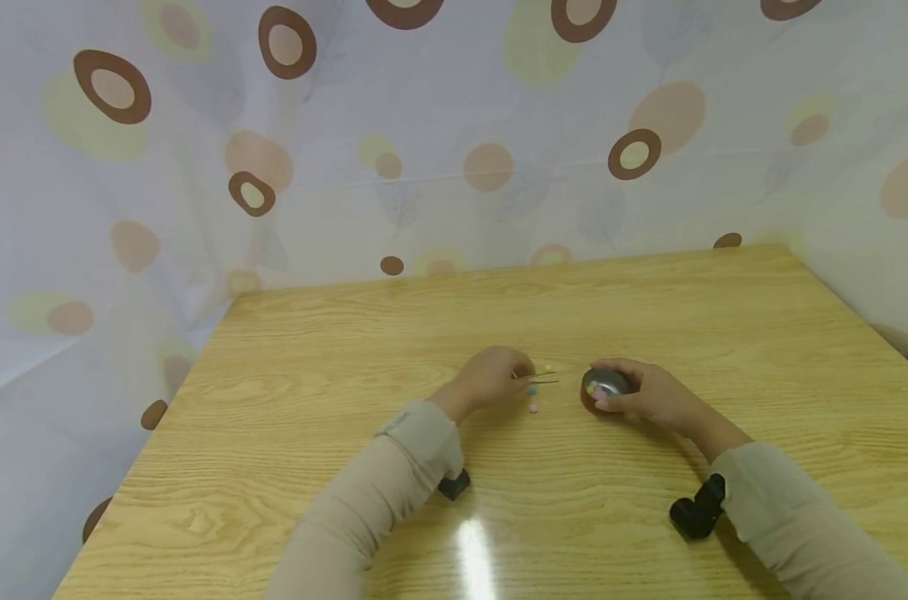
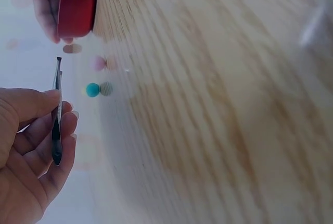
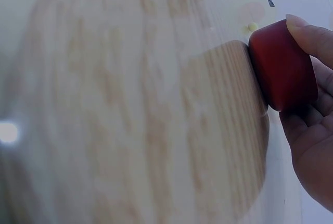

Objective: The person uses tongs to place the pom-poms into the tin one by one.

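My left hand (image 1: 493, 375) pinches metal tweezers (image 2: 58, 109) between thumb and fingers. Their two tips stand apart in the head view and point towards a small red bowl (image 3: 283, 67), with no ball visible between them. That bowl is metallic inside and holds a few small pink and yellow balls. Around its side curl the thumb and fingers of my right hand (image 1: 652, 400). On the table near the tweezers lie a teal ball (image 1: 532, 390), a pink ball (image 1: 533, 408) and a yellow ball (image 1: 549, 367).
The wood-grain table (image 1: 394, 333) reaches back to a white curtain (image 1: 439, 108) with brown and pastel spots. Black devices sit at the left wrist (image 1: 454, 483) and the right wrist (image 1: 697, 512). Light glares off the table's front part.
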{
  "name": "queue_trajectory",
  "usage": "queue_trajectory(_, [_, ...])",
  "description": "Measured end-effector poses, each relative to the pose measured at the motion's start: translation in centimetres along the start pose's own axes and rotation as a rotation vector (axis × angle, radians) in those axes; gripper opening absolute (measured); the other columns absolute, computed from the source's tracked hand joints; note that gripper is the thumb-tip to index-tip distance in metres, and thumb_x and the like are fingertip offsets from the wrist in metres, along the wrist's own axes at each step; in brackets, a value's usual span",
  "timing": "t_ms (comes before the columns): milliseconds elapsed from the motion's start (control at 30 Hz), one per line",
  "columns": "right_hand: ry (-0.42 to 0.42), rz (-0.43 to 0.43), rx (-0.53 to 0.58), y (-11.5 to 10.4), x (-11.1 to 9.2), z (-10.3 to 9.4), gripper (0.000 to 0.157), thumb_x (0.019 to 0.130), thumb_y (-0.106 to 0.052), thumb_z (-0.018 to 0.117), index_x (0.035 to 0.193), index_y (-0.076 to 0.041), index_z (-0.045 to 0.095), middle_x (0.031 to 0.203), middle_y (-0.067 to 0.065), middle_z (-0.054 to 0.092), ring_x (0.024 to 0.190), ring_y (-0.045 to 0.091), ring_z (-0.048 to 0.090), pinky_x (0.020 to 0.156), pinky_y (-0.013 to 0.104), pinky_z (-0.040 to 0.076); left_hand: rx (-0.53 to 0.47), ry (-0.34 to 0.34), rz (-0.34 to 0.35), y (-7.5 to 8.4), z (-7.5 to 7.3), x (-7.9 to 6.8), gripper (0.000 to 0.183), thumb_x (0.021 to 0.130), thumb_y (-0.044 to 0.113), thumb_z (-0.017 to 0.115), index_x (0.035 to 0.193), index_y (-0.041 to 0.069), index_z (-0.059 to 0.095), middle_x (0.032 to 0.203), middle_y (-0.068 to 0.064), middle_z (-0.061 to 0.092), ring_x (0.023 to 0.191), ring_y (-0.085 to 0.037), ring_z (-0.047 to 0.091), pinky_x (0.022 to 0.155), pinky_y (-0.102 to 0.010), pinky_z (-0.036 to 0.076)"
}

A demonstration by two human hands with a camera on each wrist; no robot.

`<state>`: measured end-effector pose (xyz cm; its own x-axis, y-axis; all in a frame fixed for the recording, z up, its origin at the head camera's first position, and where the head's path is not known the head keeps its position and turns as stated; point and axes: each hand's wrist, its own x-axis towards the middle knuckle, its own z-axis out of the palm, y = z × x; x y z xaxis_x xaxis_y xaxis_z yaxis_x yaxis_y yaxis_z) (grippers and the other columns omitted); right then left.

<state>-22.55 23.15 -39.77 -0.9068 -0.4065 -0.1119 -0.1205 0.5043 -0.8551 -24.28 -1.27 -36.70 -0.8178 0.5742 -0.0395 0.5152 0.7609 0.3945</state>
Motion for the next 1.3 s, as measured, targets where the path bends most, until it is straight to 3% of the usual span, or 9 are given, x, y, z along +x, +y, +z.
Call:
queue_trajectory(400, [-0.007,-0.008,0.007,-0.1,-0.1,-0.1,0.068,0.074,-0.031,0.067,0.128,-0.002,0.038,0.127,0.022,0.036,0.109,0.035,0.038,0.087,0.044,0.034,-0.016,-0.002,-0.014,-1.2,0.3,-0.8,0.020,0.084,0.012,0.054,0.102,0.008,0.062,0.100,-0.003,0.061,0.093,-0.014,0.055,0.080,-0.022,0.042])
queue_trajectory(833, [-0.014,0.004,-0.012,-0.2,-0.2,0.0,0.069,0.074,-0.033,0.066,0.129,-0.002,0.037,0.127,0.023,0.035,0.108,0.034,0.038,0.085,0.042,0.035,-0.013,-0.034,-0.078,-1.6,0.5,-1.5,0.019,0.085,0.014,0.054,0.101,0.009,0.062,0.099,-0.001,0.061,0.094,-0.015,0.055,0.080,-0.025,0.043])
queue_trajectory(1300, [-0.009,-0.015,-0.009,0.0,-0.2,0.0,0.069,0.074,-0.034,0.066,0.129,-0.002,0.037,0.126,0.022,0.038,0.109,0.033,0.040,0.086,0.043,0.036,-0.019,-0.033,-0.077,-1.7,0.7,-1.7,0.018,0.084,0.014,0.055,0.100,0.009,0.063,0.098,-0.001,0.061,0.092,-0.014,0.055,0.078,-0.023,0.043])
